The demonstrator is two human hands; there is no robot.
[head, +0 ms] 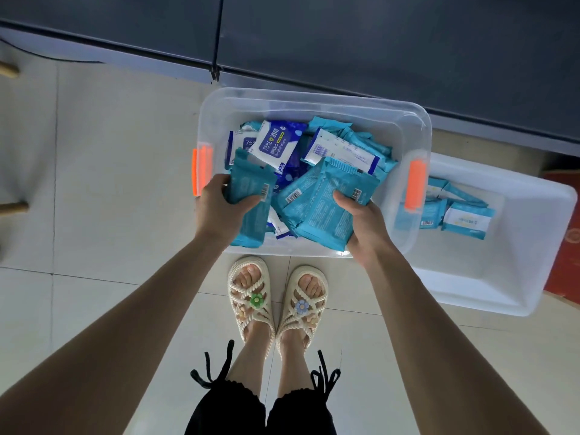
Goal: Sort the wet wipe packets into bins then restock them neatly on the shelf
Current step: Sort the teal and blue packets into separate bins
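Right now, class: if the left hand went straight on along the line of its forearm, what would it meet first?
Past the teal packet that the left hand grips, likely the blue-and-white alcohol wipes packet on the pile in the clear bin; depth is unclear.

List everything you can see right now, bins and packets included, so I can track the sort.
clear bin: one, transparent, two orange latches, floor centre.
teal packets: many, teal, heaped in the clear bin.
blue-and-white packets: at least three, mixed into that heap.
white bin: one, white, right of the clear bin.
white-bin packets: several, teal, at its far end.
dark cabinet front: dark grey, behind the bins.
red box: one, red, right edge.
sandals: two, cream, below the clear bin.
left hand: grips a single teal packet at the bin's left.
right hand: grips teal packets from the heap.
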